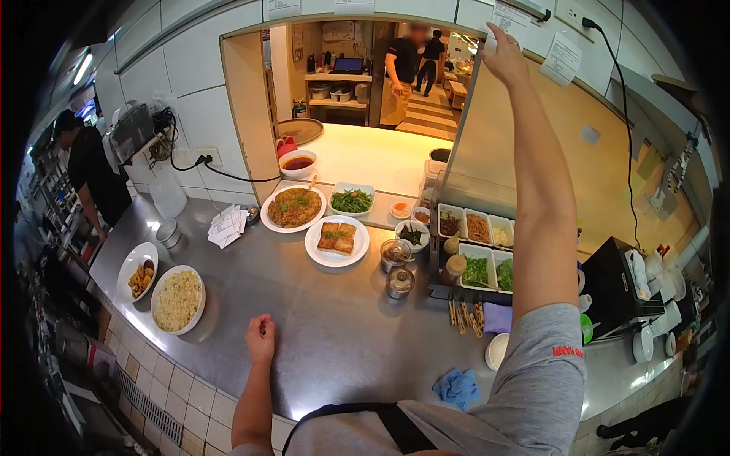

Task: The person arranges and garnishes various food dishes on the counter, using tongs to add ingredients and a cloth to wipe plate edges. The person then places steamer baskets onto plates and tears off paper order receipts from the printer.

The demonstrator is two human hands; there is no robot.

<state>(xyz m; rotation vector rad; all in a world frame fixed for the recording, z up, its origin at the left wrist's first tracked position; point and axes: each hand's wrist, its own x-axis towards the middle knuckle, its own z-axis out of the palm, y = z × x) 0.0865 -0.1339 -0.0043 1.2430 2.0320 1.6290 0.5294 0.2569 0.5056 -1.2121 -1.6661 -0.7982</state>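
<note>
My right hand [503, 55] is raised high at the top right, its fingers on a paper slip [511, 23] that hangs from the rail. Low over the steel counter [334, 334], my left hand [261, 337] has its fingers curled; whether anything is inside is hidden. Beyond it stand a white plate with browned square pieces [337, 238], an oval dish of minced food [293, 208] and a square dish of green beans [352, 200]. To its left are a bowl of fried rice [178, 300] and a small plate of food [140, 278].
Topping trays [475, 265], glass jars [400, 281], wooden clips [465, 318] and a blue cloth [457, 387] lie right of centre. Paper slips [227, 226] and a metal cup [168, 233] stand left. One person [97, 167] is at the left; others are beyond the window.
</note>
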